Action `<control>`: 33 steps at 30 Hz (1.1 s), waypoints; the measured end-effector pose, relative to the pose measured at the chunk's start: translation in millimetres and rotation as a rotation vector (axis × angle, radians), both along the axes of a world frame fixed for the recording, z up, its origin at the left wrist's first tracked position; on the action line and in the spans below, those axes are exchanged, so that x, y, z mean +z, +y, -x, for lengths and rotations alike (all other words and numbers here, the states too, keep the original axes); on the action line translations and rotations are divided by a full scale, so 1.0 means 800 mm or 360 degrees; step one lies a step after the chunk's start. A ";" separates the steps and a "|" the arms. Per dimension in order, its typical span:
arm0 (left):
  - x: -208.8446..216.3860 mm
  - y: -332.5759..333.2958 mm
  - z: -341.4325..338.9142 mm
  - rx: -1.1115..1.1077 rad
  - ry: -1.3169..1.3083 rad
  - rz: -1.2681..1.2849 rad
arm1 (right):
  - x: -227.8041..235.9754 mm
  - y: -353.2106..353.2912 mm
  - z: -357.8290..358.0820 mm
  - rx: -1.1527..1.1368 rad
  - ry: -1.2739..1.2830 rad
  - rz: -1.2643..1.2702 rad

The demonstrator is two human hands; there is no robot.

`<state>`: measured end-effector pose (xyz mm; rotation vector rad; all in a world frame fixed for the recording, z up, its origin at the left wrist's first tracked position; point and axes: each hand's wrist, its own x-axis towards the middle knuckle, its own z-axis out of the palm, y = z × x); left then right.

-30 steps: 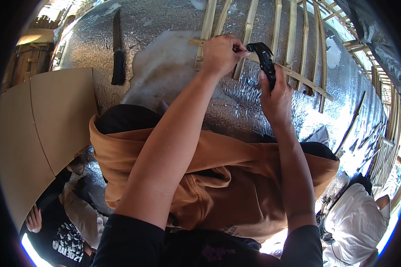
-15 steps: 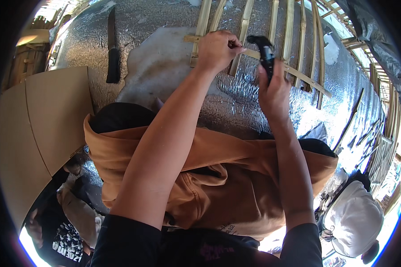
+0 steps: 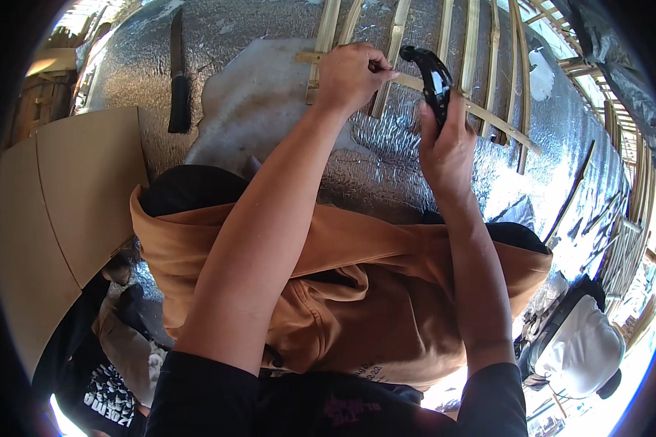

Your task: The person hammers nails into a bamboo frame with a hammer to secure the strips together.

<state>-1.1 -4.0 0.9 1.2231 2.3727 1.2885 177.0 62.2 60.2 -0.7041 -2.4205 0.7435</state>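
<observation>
Several pale bamboo slats [image 3: 397, 36] lie side by side on a silvery foil sheet, with a thin bamboo crosspiece [image 3: 506, 131] running across their near ends. My left hand [image 3: 348, 76] rests over the crosspiece, thumb and forefinger pinched together at a slat; whatever is between the fingertips is too small to make out. Close to its right, my right hand [image 3: 448, 149] is wrapped round a black hammer [image 3: 437, 84]. The hammer's head is raised just right of the pinched fingers, apart from them.
A knife with a black handle [image 3: 180, 102] lies on the foil sheet [image 3: 386, 149] at the left. Brown cardboard [image 3: 87, 189] stands at the left edge. A brown-orange garment [image 3: 372, 291] covers my lap. Other people sit at the lower left [image 3: 109, 386] and lower right [image 3: 579, 346].
The hammer's head has shifted slightly up and to the left, nearer the left fingertips. Both hands keep their grips. The whole view has shifted a little.
</observation>
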 end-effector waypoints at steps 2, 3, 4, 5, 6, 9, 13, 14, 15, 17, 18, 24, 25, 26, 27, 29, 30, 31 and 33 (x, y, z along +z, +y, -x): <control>-0.008 0.004 0.003 -0.0003 0.0095 -0.0023 | 0.001 0.004 0.001 0.0017 -0.0503 0.0027; -0.004 0.002 0.002 -0.0002 0.0093 -0.0021 | 0.002 0.004 0.001 0.0017 -0.0504 0.0029; 0.000 0.000 0.000 -0.0002 0.0022 0.0020 | 0.004 0.003 0.001 0.0002 -0.0359 0.0023; 0.004 -0.001 0.000 -0.0001 -0.0049 0.0061 | 0.007 0.002 0.001 -0.0014 -0.0214 0.0018; 0.004 -0.002 -0.001 0.0002 -0.0055 0.0068 | 0.008 0.000 -0.001 -0.0028 -0.0074 0.0019; -0.001 0.001 0.001 0.0000 0.0023 0.0010 | 0.004 0.004 0.001 0.0002 -0.0277 0.0028; -0.002 0.002 0.001 0.0005 0.0004 0.0038 | 0.011 0.002 0.000 0.0003 -0.0258 0.0069; 0.001 0.001 -0.001 0.0031 -0.0080 0.0091 | 0.010 0.000 -0.001 -0.0004 -0.0109 0.0057; 0.000 0.000 -0.001 0.0033 -0.0079 0.0094 | 0.009 0.003 0.001 0.0012 0.0030 -0.0127; -0.002 0.000 0.000 0.0038 -0.0023 0.0057 | 0.006 0.000 0.003 0.0002 -0.0255 0.0029; -0.001 0.001 0.000 0.0032 -0.0024 0.0046 | 0.005 0.003 0.003 -0.0018 -0.0545 0.0169; 0.004 -0.001 0.000 0.0001 0.0084 0.0042 | 0.007 0.003 0.000 -0.0006 0.0027 -0.0086; 0.002 -0.001 0.000 0.0011 0.0067 0.0071 | 0.008 0.003 0.002 -0.0017 -0.0285 0.0025; 0.001 0.000 0.001 0.0022 0.0050 0.0100 | 0.009 0.004 0.003 -0.0029 -0.0596 0.0136; 0.003 0.000 0.001 0.0021 0.0048 0.0098 | 0.008 0.004 0.002 -0.0031 -0.0598 0.0135; 0.006 -0.001 0.001 0.0006 0.0000 0.0127 | 0.006 0.002 -0.001 -0.0013 -0.0241 0.0059; 0.003 -0.002 0.001 0.0013 -0.0003 0.0137 | 0.005 -0.001 -0.003 0.0002 -0.0063 0.0032; 0.000 -0.001 0.002 0.0010 0.0013 0.0074 | 0.011 -0.003 -0.001 -0.0016 0.0045 -0.0058; -0.005 0.001 0.003 0.0000 0.0027 -0.0002 | 0.006 0.001 -0.001 0.0005 -0.0230 -0.0030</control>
